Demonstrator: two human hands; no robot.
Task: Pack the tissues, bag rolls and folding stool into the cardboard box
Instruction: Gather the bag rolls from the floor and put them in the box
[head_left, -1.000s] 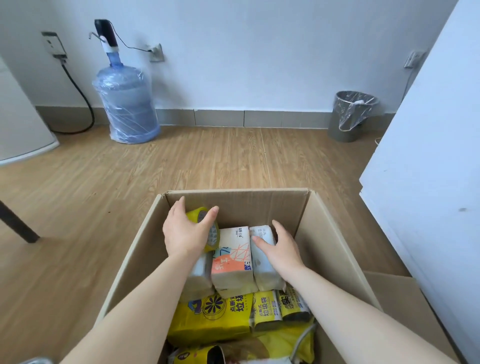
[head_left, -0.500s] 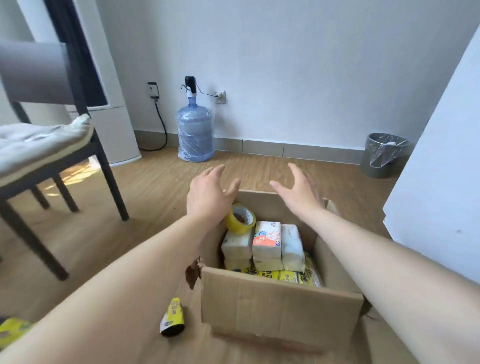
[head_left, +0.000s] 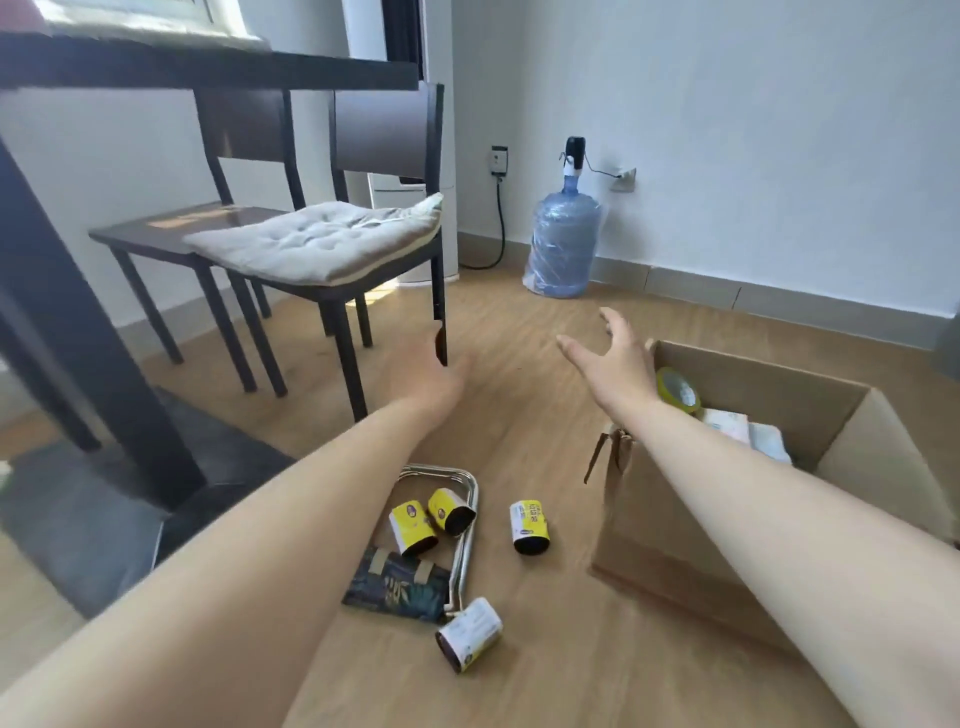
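The cardboard box (head_left: 670, 540) stands open on the floor at the right, with tissue packs (head_left: 748, 434) and a yellow tape roll (head_left: 675, 389) inside. Left of it on the floor lies the folded stool (head_left: 415, 561), its metal frame and dark leaf-print fabric showing. Several yellow-labelled bag rolls (head_left: 530, 526) lie on and around the stool. My left hand (head_left: 434, 382) is blurred, held out over the floor near a chair leg, and holds nothing. My right hand (head_left: 613, 364) hovers open at the box's far left corner, fingers spread and empty.
Two dark chairs (head_left: 384, 296), one with a grey cushion (head_left: 317, 239), stand under a dark table (head_left: 171, 73) at the left. A dark mat (head_left: 88, 514) lies beneath. A blue water jug (head_left: 563, 244) stands by the far wall.
Both hands have come out of the box and swung left, and the view has turned left. The stool and loose bag rolls on the floor have come into view.
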